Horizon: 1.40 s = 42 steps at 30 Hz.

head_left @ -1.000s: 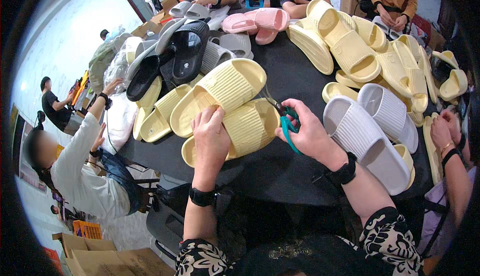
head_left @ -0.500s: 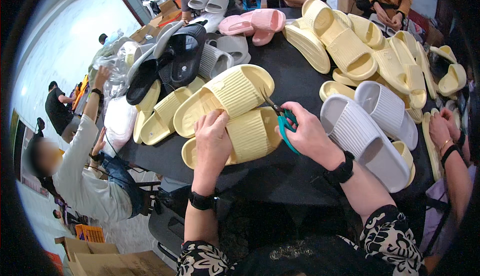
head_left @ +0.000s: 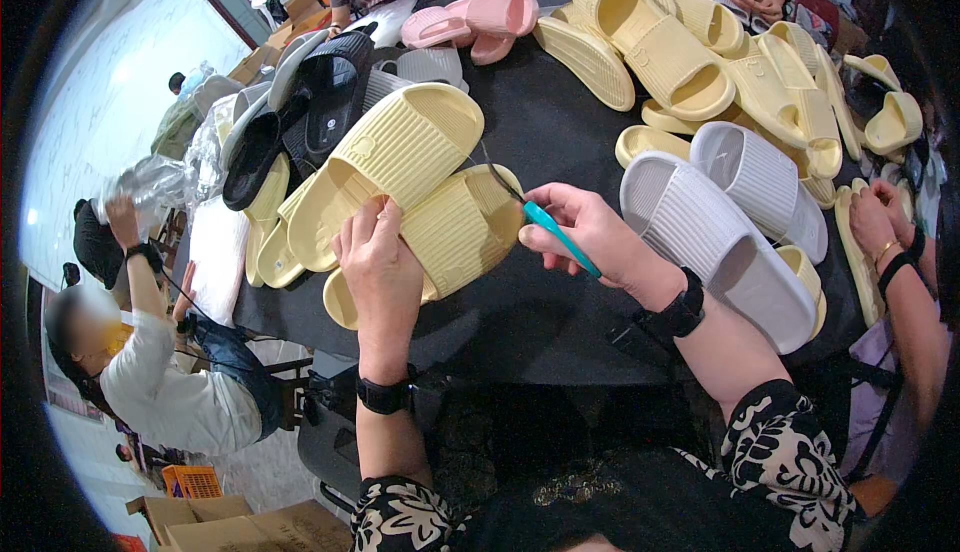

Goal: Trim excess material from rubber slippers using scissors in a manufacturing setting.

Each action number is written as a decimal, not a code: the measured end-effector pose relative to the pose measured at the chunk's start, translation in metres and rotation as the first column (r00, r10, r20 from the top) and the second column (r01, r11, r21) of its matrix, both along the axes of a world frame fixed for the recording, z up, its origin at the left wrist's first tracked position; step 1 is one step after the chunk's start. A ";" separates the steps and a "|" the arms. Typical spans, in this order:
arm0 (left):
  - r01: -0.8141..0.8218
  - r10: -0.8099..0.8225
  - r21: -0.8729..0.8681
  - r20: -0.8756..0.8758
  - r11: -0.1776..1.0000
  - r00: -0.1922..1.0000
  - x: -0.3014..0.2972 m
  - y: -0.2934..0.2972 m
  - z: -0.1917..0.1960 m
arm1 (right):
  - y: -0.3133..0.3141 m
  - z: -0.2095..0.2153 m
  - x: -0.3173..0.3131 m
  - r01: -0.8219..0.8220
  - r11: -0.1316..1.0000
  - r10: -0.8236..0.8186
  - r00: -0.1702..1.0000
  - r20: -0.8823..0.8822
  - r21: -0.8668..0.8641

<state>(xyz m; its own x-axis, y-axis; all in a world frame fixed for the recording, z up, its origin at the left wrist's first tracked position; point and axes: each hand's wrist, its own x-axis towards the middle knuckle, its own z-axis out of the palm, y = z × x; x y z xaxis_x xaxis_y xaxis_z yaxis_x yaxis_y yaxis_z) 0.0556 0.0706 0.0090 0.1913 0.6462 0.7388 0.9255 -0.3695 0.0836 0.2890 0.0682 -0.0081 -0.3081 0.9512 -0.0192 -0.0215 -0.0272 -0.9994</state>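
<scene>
Head view, grey slippers near scissors

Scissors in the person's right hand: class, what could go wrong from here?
The right hand holds the scissors close to the pale yellow slippers, so a slip might nick one. The left hand grips those slippers, so if they shifted, its fingers could come nearer the scissors.

Pink slippers on black table; orange crate near cardboard box.
</scene>
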 end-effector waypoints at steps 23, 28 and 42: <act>0.052 -0.053 0.051 0.015 0.997 0.999 0.006 -0.001 0.006 | -0.004 0.001 -0.003 -0.404 0.854 0.172 0.812 -0.557 -0.326; 0.040 -0.040 0.064 -0.006 0.997 0.999 0.006 -0.002 0.005 | -0.003 0.000 -0.005 -0.381 0.857 0.124 0.806 -0.579 -0.346; 0.012 -0.012 0.019 0.007 1.000 1.000 0.001 0.002 0.001 | -0.003 -0.004 -0.003 -0.250 0.918 0.044 0.837 -0.545 -0.308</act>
